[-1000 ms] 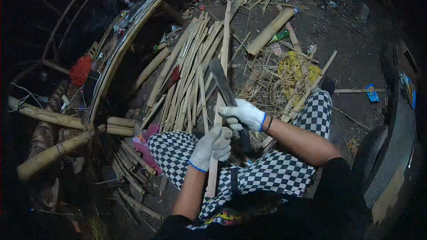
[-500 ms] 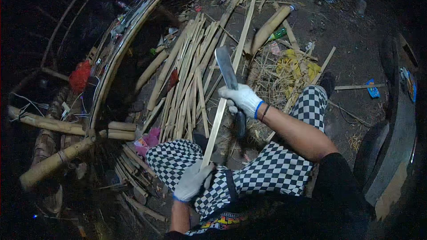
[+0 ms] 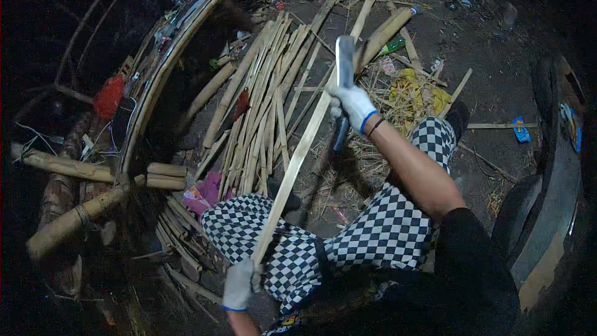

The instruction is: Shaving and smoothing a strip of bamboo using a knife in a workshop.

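Observation:
My left hand, in a white work glove, is closed around the lower end of a long, pale bamboo strip. The strip slants up and away past my right hand, gloved too, which is wrapped around a machete. Its broad blade points away from me and lies close along the strip; the dark handle shows below my fist. My right thumb side meets the strip, though whether it also grips it I cannot tell. My checkered trouser legs are spread under the near part of the strip.
Many split bamboo strips lie piled ahead to the left. A thick bamboo pole, shavings and yellow plastic lie beyond my right hand. A bamboo frame curves along the left. A dark curved object stands at the right.
My left hand has moved down and left with the strip's end. My right hand has moved up and slightly right, and the machete blade has turned more upright in the picture.

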The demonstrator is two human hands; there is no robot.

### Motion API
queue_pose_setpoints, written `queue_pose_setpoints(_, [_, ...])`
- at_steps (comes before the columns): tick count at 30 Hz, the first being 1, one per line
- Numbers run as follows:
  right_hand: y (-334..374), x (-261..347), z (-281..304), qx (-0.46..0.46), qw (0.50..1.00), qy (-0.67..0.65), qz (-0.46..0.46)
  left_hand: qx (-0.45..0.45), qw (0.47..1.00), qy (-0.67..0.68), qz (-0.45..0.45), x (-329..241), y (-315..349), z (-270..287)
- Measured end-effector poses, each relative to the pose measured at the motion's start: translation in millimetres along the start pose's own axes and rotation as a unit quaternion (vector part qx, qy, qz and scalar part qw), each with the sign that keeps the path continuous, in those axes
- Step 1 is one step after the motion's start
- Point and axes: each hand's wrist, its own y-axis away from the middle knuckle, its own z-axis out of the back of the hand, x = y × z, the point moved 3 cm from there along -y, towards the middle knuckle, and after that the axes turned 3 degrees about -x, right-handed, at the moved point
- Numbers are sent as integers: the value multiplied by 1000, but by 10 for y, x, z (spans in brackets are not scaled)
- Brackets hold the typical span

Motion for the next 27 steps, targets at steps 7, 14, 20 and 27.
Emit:
queue_pose_setpoints(7, [-256, 173, 166, -3, 998, -61, 29, -53, 933, 202, 294, 418, 616, 614])
queue_pose_setpoints(14, [-303, 256, 271, -17, 997, -77, 23, -152, 951, 100, 249, 952, 1197, 1156])
queue_pose_setpoints(20, [-461, 326, 432, -4, 988, -154, 20, -260, 952, 59, 152, 1143, 1560, 1679])
queue_pose_setpoints(27, [-429, 392, 483, -64, 984, -158, 47, -450, 860, 212, 114, 575, 1549, 1812])
